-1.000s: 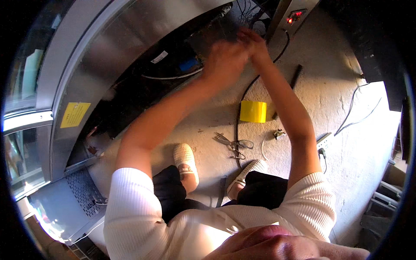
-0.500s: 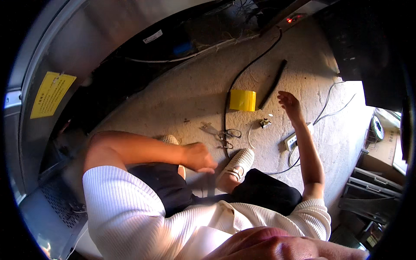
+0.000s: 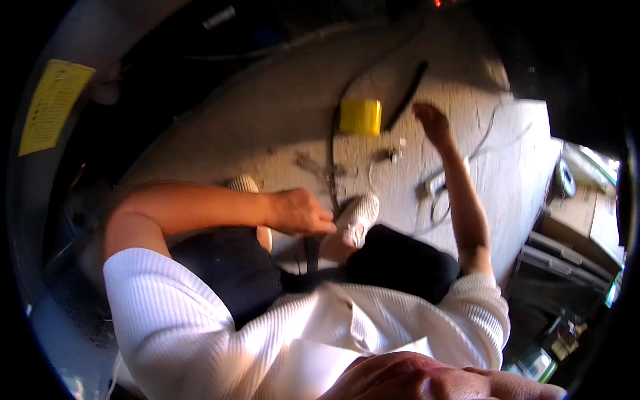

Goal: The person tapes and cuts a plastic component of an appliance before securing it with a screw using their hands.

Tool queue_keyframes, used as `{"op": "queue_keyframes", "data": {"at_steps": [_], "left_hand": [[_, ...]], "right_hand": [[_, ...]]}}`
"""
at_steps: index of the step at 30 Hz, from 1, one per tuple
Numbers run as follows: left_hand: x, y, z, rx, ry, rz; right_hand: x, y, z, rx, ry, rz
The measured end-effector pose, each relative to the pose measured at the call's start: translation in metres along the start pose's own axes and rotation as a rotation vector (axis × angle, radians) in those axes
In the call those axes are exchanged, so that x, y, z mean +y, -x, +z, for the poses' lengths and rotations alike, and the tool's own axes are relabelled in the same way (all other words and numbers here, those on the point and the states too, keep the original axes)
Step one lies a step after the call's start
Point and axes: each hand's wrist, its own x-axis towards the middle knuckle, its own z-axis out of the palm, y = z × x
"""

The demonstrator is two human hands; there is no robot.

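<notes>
My left hand point(image 3: 300, 212) is closed above the shoes point(image 3: 360, 215), its forearm crossing from the left. What its fingers hold, if anything, is hidden. Out to the right, my right hand point(image 3: 432, 123) hangs over the floor, blurred, with bent fingers somewhat apart and nothing visible in them. Nearest to it lies a short black tube point(image 3: 407, 95). A wide yellow tape roll point(image 3: 361, 117) sits left of the tube, beside a long black cable point(image 3: 331, 147). Blurred hand tools point(image 3: 319, 165) and a small shiny piece point(image 3: 392, 157) rest on the floor nearer to me.
A white power strip point(image 3: 437, 184) with cords lies below my right forearm. Dark machinery with a yellow label point(image 3: 56, 107) borders the left side. At the right stand a cardboard box point(image 3: 572, 212) and metal drawers point(image 3: 553, 255). A red light point(image 3: 438, 3) glows at the far edge.
The whole view has shifted and blurred, with floor objects now higher and further left in it. My left hand remains closed near the shoes; my right hand still hangs beside the black tube.
</notes>
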Motion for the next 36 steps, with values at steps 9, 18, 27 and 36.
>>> {"op": "queue_keyframes", "data": {"at_steps": [9,18,27,36], "left_hand": [[0.009,0.003,0.006,-0.15,0.086,-0.051],[0.0,-0.009,0.013,-0.201,0.163,-0.04],[-0.002,-0.007,0.017,-0.248,0.132,-0.077],[-0.01,-0.011,0.022,-0.303,0.101,-0.078]], "right_hand": [[-0.033,0.015,-0.027,0.174,-0.103,0.134],[0.029,0.023,-0.019,0.31,0.065,0.055],[0.002,0.079,0.059,-0.291,0.318,0.008],[0.009,0.168,0.129,-0.373,0.467,0.4]]}}
